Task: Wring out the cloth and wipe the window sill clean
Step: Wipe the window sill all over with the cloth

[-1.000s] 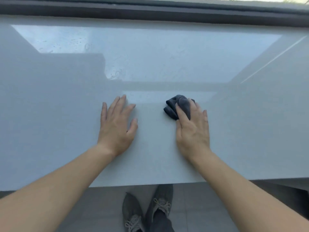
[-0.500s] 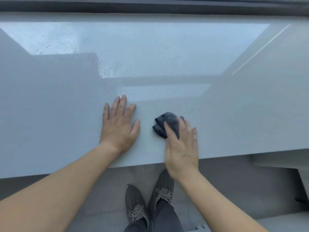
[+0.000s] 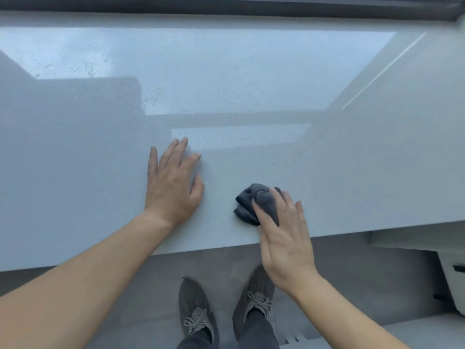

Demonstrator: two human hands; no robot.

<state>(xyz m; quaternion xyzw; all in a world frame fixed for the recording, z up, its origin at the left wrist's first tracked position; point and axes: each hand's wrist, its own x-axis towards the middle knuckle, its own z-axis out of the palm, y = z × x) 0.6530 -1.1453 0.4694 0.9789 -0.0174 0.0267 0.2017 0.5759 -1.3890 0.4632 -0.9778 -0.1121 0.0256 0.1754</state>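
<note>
1. Pale and glossy, the window sill (image 3: 352, 172) fills most of the frame, with a dark window frame (image 3: 226, 6) across the top and grey floor (image 3: 125, 298) along the bottom.
2. A dark grey cloth (image 3: 247, 205), bunched into a wad, is pressed on the sill in the lower centre-right of the frame, close to the sill's near edge.
3. The cloth is held down by the right hand (image 3: 284, 243), fingers laid flat over it and not curled round it; the grip is a flat press, judged to suit pushing and wiping.
4. The left hand (image 3: 171, 187) is spread flat and empty on the sill, left of the cloth and apart from it; it is judged to be placed there as a brace for leaning forward.
5. The heel of the right hand overhangs the near edge, so a stroke drawn further toward the bottom of the frame could carry the cloth off the sill onto the floor, where a pair of grey shoes (image 3: 226, 308) is seen.
6. Fine specks and smears are seen in the bright reflected patch at the upper left and centre of the frame, so that part is judged not yet wiped.
7. Open room is offered on every other side: nothing stands on the sill toward the right, the left or the top of the frame.
</note>
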